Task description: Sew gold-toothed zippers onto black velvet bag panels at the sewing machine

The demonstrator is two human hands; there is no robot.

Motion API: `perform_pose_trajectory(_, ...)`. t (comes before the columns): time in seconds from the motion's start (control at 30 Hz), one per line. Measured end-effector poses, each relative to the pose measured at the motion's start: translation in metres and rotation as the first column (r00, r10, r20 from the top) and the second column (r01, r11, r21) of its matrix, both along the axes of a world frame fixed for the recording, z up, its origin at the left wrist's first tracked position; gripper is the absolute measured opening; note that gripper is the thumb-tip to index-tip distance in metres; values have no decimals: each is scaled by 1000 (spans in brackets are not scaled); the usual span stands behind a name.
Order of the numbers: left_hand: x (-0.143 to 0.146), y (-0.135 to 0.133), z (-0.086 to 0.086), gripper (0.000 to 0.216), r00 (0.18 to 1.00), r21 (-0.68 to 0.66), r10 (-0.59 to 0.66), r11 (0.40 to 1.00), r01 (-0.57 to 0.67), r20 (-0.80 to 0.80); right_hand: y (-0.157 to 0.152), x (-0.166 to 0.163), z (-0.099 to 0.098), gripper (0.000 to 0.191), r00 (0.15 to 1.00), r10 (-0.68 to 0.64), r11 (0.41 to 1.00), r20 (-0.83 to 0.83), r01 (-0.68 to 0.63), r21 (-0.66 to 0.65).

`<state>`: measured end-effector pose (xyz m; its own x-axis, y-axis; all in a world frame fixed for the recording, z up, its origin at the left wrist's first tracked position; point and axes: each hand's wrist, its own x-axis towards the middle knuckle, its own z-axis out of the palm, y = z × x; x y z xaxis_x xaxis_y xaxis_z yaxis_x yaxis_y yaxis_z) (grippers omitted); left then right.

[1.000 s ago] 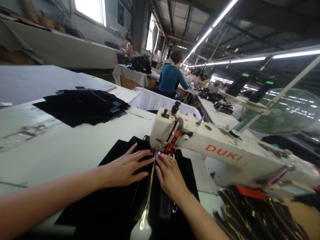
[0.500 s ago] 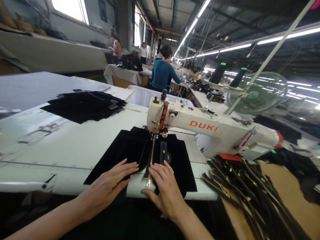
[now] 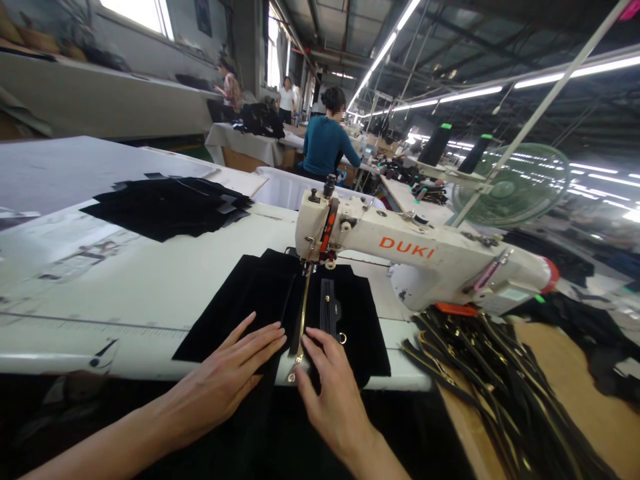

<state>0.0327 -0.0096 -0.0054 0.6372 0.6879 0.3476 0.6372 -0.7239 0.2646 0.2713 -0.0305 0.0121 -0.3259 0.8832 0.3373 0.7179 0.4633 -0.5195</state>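
Observation:
A black fabric piece with a gold zipper lies on the white table under the head of a white DUKI sewing machine. My left hand rests flat on the fabric left of the zipper, fingers stretched out. To the right of the zipper my right hand lies flat on the fabric, fingers forward, near the zipper's lower end at the table edge. A small metal ring sits just past its fingertips.
A pile of black cut pieces lies at the table's back left. A heap of black zippers with gold teeth lies to the right on a brown surface. A green fan stands behind. A person in a teal top works farther back.
The view pulled back from the machine. Both hands slid from beside the presser foot toward the table's near edge, still flat on the fabric either side of the zipper.

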Motion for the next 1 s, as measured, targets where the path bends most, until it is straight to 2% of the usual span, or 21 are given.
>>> perform_pose_trajectory(0.17,4,-1,-4,72,999,95,-35,995,36,-20,1,-11,-6,37,997,-66,990,-44,71,120)
perform_pose_trajectory(0.27,8,-2,-4,71,999,128,-43,991,43,-3,4,-15,-10,32,992,-81,986,-99,95,138)
perform_pose_trajectory(0.5,11,-3,-3,73,997,148,-68,987,64,24,14,-17,6,27,962,-90,994,-257,101,33)
perform_pose_trajectory(0.83,9,-2,-12,72,996,110,-84,991,81,25,21,-20,17,26,976,-166,984,-144,156,-81)
perform_pose_trajectory(0.9,8,-1,-8,71,996,84,-91,992,91,4,17,-18,18,29,978,-169,981,-125,154,-120)
perform_pose_trajectory(1.0,8,1,1,71,993,56,-115,992,115,-8,8,-16,15,47,979,-170,977,-116,152,-147)
